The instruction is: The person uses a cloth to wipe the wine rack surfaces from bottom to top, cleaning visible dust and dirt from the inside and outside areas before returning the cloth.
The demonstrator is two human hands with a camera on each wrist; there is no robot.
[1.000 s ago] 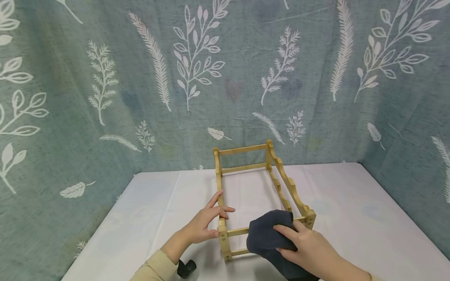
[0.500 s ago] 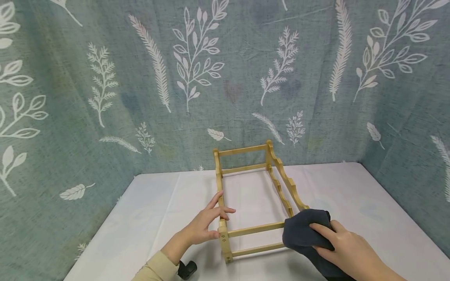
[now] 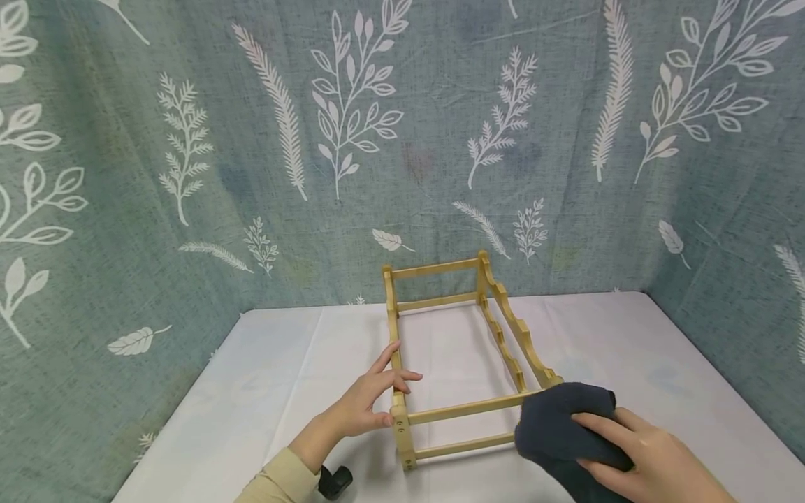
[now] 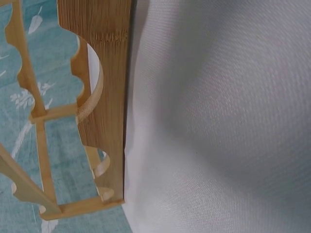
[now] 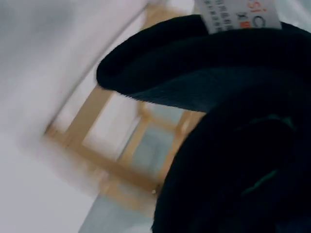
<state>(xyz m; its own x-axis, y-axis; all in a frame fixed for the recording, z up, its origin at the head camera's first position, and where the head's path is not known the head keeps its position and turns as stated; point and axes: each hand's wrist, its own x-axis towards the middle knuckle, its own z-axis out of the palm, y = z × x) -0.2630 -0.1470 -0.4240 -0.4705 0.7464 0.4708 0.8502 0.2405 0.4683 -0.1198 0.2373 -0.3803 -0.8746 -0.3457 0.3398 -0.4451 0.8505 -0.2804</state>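
A light wooden rack (image 3: 465, 409) with wavy-edged rails stands on the table, its long sides running away from me. My left hand (image 3: 361, 404) holds its left side near the front corner, fingers over the rail and thumb at the corner post. In my right hand (image 3: 650, 454) is a bunched dark navy cloth (image 3: 562, 423), gripped between thumb and fingers at the rack's front right corner, which it hides. The right wrist view shows the folded cloth (image 5: 160, 63) large, with a white printed label (image 5: 238, 12). Scalloped rack edges (image 4: 109, 97) fill the left wrist view's left side.
A white cloth covers the table (image 3: 629, 349). Green-grey curtains (image 3: 415, 126) with white leaf prints enclose the back and sides. A small black object (image 3: 335, 482) lies under the left wrist, by the beige sleeve (image 3: 279, 478).
My right hand has moved the navy cloth rightward along the rack's front bar to the right corner, uncovering the bar. The left hand and the rack stay in place.
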